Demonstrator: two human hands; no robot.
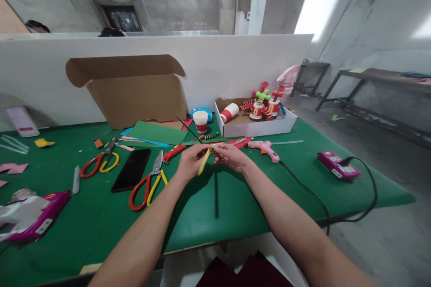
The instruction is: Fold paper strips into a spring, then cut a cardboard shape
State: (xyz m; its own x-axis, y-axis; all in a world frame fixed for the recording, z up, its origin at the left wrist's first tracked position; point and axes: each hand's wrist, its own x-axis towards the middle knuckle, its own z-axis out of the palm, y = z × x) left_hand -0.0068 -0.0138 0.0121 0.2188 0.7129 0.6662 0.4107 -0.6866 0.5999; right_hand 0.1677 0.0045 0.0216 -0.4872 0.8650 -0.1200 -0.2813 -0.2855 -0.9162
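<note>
My left hand (190, 161) is closed, pinching a narrow yellow strip (204, 162), apparently paper, whose end points down toward me. From the right, my right hand (231, 157) meets it with thumb and fingers pressed together at the strip's upper part. A thin dark green strip (189, 128) sticks out up and left from between the hands; which fingers grip it is hidden. Just beyond them lie a red-handled knife (173, 154), a small folded paper spring (208, 136) and a red-and-white paper cup (200, 122). Red paper strips (240, 142) lie behind my right hand.
Two pairs of scissors (148, 190) (101, 161) and a black phone (131, 170) lie left. A pink glue gun (265, 148) trails its cable to a purple power box (338, 166) at right. A white box (259, 129) with cup figures and an open cardboard box (138, 101) stand behind.
</note>
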